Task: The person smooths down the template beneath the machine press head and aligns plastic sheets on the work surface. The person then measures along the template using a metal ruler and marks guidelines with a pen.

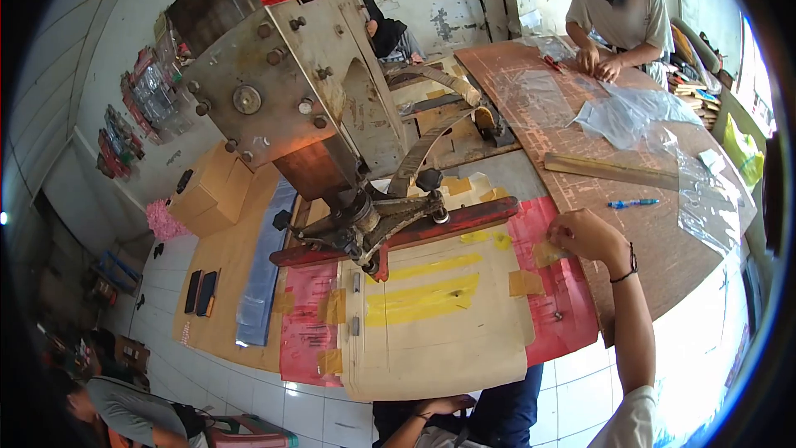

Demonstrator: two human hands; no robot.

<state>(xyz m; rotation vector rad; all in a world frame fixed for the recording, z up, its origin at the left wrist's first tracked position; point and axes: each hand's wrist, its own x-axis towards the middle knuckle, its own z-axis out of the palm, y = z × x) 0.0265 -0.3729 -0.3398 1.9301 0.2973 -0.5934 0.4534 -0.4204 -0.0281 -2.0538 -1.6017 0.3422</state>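
Note:
My right hand (587,236) is over the red sheet at the right side of the press bed, its fingers curled together close to a piece of tan tape (547,254). Whatever is between those fingers, if anything, I cannot make out. Low in front of me, my left hand (448,404) is near my lap, just below the front edge of the cream board (444,357); that edge partly hides its fingers. Yellow strips and tan tape mark the board, which lies between red sheets. Above its back part stands the press head (361,220) with a red bar (464,224).
A brown table (580,174) on the right bears a ruler (609,171), a blue pen (633,202) and clear plastic sheets (630,116). A co-worker (622,17) works at its far end. Blue plastic (267,274) and two dark blocks (201,292) lie left. Another person (133,406) is lower left.

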